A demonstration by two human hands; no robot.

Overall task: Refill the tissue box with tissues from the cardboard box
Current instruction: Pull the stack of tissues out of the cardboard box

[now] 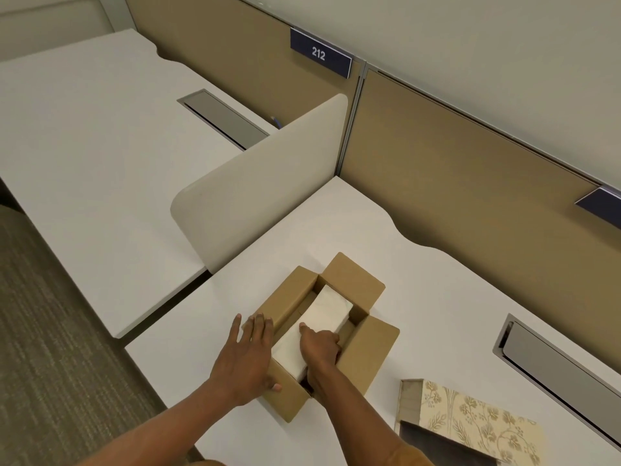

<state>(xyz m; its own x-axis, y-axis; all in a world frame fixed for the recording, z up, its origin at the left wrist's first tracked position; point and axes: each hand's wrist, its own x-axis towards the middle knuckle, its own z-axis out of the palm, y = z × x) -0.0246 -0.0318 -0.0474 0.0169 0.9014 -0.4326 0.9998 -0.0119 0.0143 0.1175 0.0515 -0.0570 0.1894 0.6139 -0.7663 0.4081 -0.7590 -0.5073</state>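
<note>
Tissues [324, 317] gripped by right hand [319, 344]; left hand [247, 356] flat on cardboard box [366, 361].

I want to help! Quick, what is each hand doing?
Left hand: open, flat on the cardboard box flap.
Right hand: closed on the tissues inside the box.

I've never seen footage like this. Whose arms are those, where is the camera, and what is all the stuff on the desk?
There is no machine here: a person wears a wide-angle camera on the head, so you look down along their own bare arms. On the white desk sits an open cardboard box with a white stack of tissues inside. The right hand reaches into the box and grips the stack. The left hand lies flat on the box's left flap, apparently steadying it. Near the bottom right lies a floral tissue box, open and waiting to be refilled.
</note>
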